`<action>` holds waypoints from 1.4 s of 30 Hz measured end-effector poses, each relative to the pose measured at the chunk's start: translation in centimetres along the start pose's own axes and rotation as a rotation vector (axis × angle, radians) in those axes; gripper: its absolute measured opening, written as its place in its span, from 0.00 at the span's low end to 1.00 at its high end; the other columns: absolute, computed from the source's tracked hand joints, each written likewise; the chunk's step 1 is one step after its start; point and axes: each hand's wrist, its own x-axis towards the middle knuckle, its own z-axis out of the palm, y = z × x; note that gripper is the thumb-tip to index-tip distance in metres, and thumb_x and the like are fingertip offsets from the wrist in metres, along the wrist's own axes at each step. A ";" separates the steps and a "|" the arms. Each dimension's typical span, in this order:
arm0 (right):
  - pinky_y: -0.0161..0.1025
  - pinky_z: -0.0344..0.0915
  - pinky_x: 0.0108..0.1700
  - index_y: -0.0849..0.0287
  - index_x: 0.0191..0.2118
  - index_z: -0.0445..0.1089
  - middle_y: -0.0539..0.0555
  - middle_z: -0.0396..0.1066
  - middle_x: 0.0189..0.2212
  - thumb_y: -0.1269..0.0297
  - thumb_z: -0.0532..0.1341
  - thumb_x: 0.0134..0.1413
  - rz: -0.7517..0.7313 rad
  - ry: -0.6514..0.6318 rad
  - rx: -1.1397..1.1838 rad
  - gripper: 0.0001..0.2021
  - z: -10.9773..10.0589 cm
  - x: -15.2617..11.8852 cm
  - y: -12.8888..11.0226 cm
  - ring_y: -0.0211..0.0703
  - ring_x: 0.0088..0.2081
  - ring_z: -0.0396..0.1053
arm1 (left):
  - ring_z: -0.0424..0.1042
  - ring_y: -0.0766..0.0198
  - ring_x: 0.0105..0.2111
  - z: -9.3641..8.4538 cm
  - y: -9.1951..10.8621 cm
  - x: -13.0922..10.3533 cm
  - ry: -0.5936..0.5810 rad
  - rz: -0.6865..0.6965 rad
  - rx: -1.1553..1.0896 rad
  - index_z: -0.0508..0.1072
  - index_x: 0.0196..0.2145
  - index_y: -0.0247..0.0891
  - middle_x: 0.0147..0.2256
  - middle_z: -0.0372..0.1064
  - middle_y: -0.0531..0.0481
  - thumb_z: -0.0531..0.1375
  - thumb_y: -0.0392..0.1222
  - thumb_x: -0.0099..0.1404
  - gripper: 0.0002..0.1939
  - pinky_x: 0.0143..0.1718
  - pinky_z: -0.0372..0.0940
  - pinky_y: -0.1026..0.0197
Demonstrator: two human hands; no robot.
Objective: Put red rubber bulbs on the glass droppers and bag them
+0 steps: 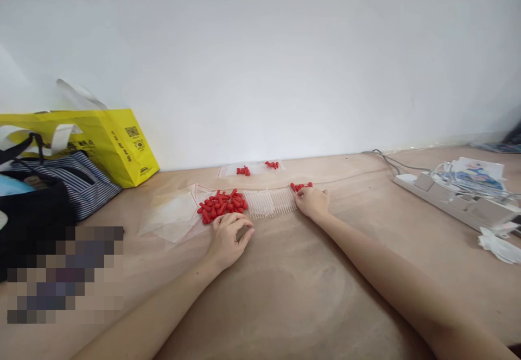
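A pile of red rubber bulbs (223, 204) lies on a clear plastic bag in the middle of the table. My left hand (231, 236) rests at the pile's near edge, its fingers curved and the thumb apart, with nothing visible between them. A row of slim clear tubes (271, 202) lies side by side to the right of the pile. At the row's right end my right hand (312, 201) has its fingers pressed together over the tube ends. Several red bulbs (301, 186) show just beyond these fingers; what the fingertips pinch is hidden.
Behind the row, another clear bag (255, 169) carries two small groups of red bulbs. A yellow bag (122, 148) and a striped bag (91, 181) stand at left. At right lie a white power strip (439, 200) with cables and a crumpled tissue (500, 245). A white wall rises behind.
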 end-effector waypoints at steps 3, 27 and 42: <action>0.46 0.47 0.44 0.56 0.32 0.72 0.57 0.72 0.32 0.63 0.49 0.52 0.012 -0.059 -0.044 0.14 -0.3 0.5 -0.5 0.47 0.38 0.67 | 0.65 0.58 0.39 0.0 0.1 0.0 -0.005 -0.001 0.003 0.70 0.29 0.42 0.35 0.69 0.51 0.54 0.40 0.58 0.05 0.44 0.50 0.50; 0.42 0.53 0.43 0.65 0.36 0.69 0.63 0.70 0.36 0.67 0.49 0.53 -0.216 -0.128 -0.069 0.13 -2.5 -0.6 -2.0 0.48 0.40 0.66 | 0.64 0.55 0.38 -1.8 -1.4 1.2 0.151 -0.252 0.252 0.68 0.28 0.41 0.34 0.69 0.50 0.55 0.43 0.56 0.05 0.40 0.51 0.50; 0.36 0.54 0.38 0.60 0.30 0.65 0.53 0.68 0.30 0.68 0.54 0.51 -0.732 -0.179 0.198 0.04 -2.2 -6.1 0.4 0.40 0.35 0.63 | 0.63 0.51 0.40 -2.9 -5.7 3.7 -0.039 -0.303 0.437 0.68 0.28 0.41 0.35 0.68 0.46 0.54 0.49 0.55 0.10 0.39 0.51 0.49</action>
